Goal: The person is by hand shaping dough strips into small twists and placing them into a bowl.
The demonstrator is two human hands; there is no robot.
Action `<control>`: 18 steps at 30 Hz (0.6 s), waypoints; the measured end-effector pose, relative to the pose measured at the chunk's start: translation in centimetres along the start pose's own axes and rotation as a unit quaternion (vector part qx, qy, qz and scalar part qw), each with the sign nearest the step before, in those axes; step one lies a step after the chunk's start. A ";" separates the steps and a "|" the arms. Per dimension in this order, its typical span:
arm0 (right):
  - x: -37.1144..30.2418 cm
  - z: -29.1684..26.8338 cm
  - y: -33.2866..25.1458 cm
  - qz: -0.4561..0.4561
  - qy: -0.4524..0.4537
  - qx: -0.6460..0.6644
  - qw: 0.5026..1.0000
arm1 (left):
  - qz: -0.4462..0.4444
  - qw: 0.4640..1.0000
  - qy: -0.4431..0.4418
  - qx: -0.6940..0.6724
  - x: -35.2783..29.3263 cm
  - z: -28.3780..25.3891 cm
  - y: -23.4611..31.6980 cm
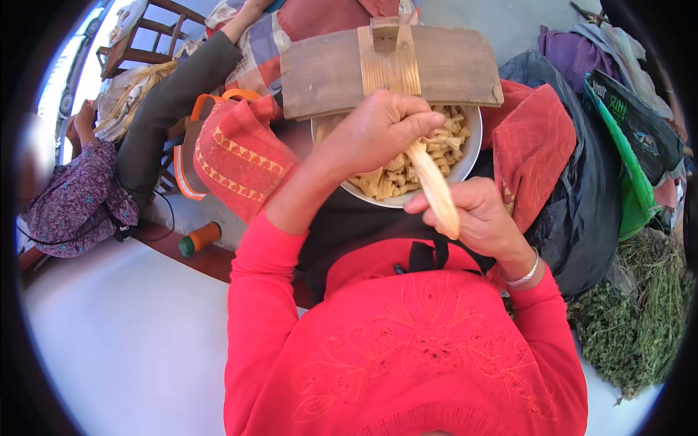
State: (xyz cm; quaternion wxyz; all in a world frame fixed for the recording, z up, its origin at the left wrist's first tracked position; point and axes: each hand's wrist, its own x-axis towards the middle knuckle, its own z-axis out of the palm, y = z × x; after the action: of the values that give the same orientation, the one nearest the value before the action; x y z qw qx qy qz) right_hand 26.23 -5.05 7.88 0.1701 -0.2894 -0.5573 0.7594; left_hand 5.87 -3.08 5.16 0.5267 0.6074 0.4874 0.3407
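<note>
Pale yellow strip (434,184), long and slightly tapering, slanted down between two bare hands over the near edge of a bowl. Its upper end was in the left hand (382,133), whose grip was closed in a fist, with the strip running out beneath the thumb. The right hand (481,218), a braided bracelet (525,270) at its wrist, was half curled at the lower part; the thumb passed behind the strip, and I cannot tell whether that grip had hold of it.

Beneath the hands, the pale-rimmed bowl (477,142) held many cut yellowish pieces (382,186). A wooden board (452,67) with a lighter middle band lay across its far side. Red cloths flanked the bowl, the left one (240,161) trimmed with yellow patterned bands, the right one (534,138) folded.

Farther right were a dark plastic bag (585,196) and a heap of green plants (631,320). Well to the left lay an orange roll (201,238) with a green end, near another person's patterned purple garment (76,200).
</note>
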 end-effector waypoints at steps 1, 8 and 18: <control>0.6 -0.1 -0.2 -0.032 0.016 0.052 0.998 | -0.011 0.994 0.004 -0.111 0.2 0.7 -1.2; 9.4 -4.2 3.5 -0.209 0.321 -0.165 0.909 | -0.051 0.917 0.025 -0.395 0.4 3.8 -1.6; 8.1 -4.3 4.8 -0.214 0.310 -0.496 0.782 | 0.094 0.945 0.232 0.209 -0.5 4.3 -5.1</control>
State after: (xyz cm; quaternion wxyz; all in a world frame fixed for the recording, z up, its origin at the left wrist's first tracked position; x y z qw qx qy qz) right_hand 22.99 1.28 0.39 0.3250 -0.4267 -0.8220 0.1914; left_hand 8.48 -5.00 -0.69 0.2258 0.6511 0.5971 0.4106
